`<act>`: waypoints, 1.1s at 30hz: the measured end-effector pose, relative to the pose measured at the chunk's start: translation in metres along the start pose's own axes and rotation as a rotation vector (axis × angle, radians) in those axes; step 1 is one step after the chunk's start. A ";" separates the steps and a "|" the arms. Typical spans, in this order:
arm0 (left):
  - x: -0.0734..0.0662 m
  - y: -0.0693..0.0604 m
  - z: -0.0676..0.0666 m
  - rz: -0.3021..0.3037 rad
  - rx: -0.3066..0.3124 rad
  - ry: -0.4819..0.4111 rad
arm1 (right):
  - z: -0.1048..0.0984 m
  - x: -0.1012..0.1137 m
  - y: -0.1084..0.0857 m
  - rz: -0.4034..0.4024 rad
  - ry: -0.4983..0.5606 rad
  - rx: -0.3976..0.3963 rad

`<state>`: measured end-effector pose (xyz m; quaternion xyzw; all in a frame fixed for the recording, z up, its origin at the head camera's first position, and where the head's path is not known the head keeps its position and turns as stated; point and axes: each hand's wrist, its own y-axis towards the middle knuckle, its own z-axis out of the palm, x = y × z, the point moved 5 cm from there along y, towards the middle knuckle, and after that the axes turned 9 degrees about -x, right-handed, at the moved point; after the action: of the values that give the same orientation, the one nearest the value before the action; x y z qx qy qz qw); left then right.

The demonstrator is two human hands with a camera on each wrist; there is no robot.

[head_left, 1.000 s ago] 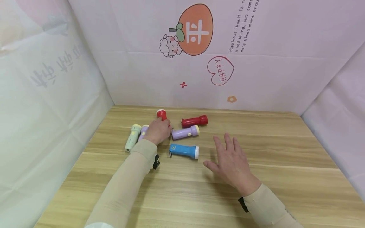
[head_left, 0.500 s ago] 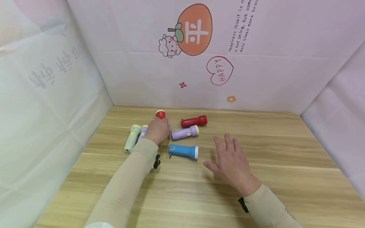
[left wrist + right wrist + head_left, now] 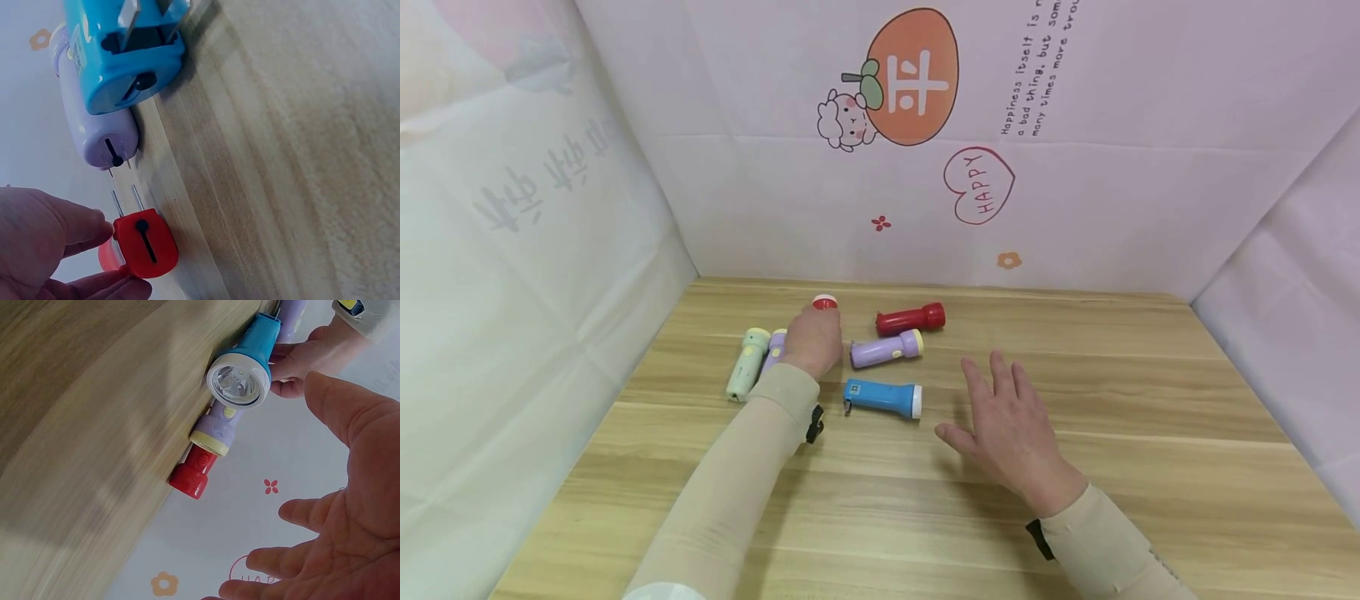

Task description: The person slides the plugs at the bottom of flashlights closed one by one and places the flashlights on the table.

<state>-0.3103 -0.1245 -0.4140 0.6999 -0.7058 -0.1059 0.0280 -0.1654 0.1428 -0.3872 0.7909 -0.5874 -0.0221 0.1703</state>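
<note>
My left hand grips a red flashlight with a white rim, at the back left of the table. In the left wrist view, thumb and fingers pinch its sides, and two metal prongs stick out from it. The head view shows only its front end; the hand covers the rest. My right hand is held over the table with fingers spread and holds nothing. Nearest to it lies a blue flashlight with a white rim. Behind that are a purple flashlight and a dark red flashlight.
Left of my left hand, a pale green flashlight lies beside a second purple flashlight, partly hidden by the hand. A printed white cloth wall borders the back of the wooden table, with more cloth at both sides.
My left hand has closed further over the red flashlight. Its front end has shifted slightly toward me and more of its body is hidden. My right hand has stayed in place.
</note>
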 end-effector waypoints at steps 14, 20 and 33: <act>0.001 0.000 -0.004 -0.011 -0.077 -0.015 | 0.000 0.000 0.001 -0.002 -0.006 0.001; 0.002 0.000 -0.004 -0.056 -0.044 -0.062 | 0.000 0.000 0.001 0.004 -0.008 0.001; 0.003 -0.003 -0.005 -0.099 0.021 -0.064 | -0.001 0.001 0.000 0.008 -0.004 0.004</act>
<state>-0.3063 -0.1277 -0.4097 0.7306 -0.6718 -0.1220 -0.0074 -0.1652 0.1419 -0.3860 0.7890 -0.5908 -0.0218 0.1673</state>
